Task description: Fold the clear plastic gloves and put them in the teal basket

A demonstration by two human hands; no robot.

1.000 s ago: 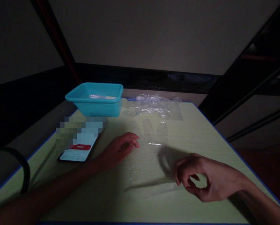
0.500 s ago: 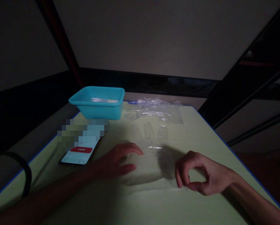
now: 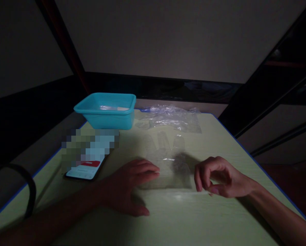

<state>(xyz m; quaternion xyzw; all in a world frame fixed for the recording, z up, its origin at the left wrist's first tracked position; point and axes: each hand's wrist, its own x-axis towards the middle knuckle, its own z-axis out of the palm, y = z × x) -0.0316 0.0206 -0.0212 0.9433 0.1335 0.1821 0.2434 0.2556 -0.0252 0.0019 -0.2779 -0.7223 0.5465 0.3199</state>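
A clear plastic glove (image 3: 165,160) lies flat on the pale green table (image 3: 219,143), fingers pointing away from me. My left hand (image 3: 128,188) lies flat with its fingers stretched out on the glove's left edge, near the cuff. My right hand (image 3: 219,177) is curled, thumb and fingers pinched at the glove's right cuff corner. The light is dim.
A teal plastic basin (image 3: 105,111) stands at the table's back left. A heap of clear plastic gloves (image 3: 170,118) lies at the back middle. A phone (image 3: 87,164) with a lit screen lies to the left of my left hand. A dark curved band (image 3: 29,191) sits at the left edge.
My left hand has slid toward me and flattened onto the glove. My right hand has moved up to the cuff corner, and the raised cuff end now lies flatter on the table.
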